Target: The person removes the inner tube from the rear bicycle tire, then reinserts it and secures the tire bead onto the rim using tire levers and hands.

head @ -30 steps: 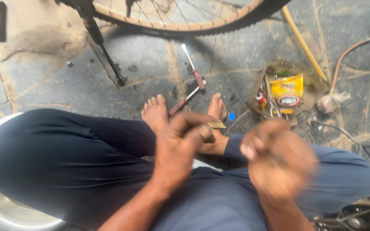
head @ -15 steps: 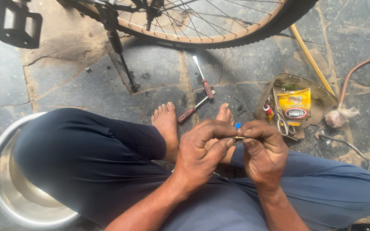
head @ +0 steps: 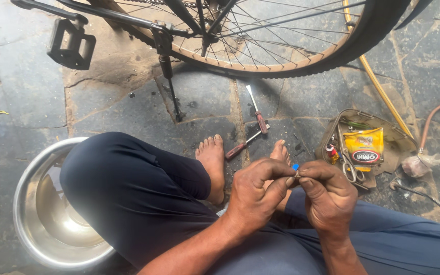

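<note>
I sit cross-legged on a stone floor. My left hand and my right hand meet above my feet, and their fingertips pinch a tiny metal piece between them. A small blue bit shows just behind the fingers. I cannot tell what the tiny piece is. A bicycle wheel with spokes stands in front of me.
Two red-handled screwdrivers lie crossed on the floor past my toes. A shallow tray at the right holds a yellow packet and scissors. A steel basin sits at my left knee. A pedal and kickstand stand beyond.
A second ago my hands were apart and blurred in motion. They have come together and now hold still, pinching the small piece. The view has tilted up, so things sit lower in frame.
</note>
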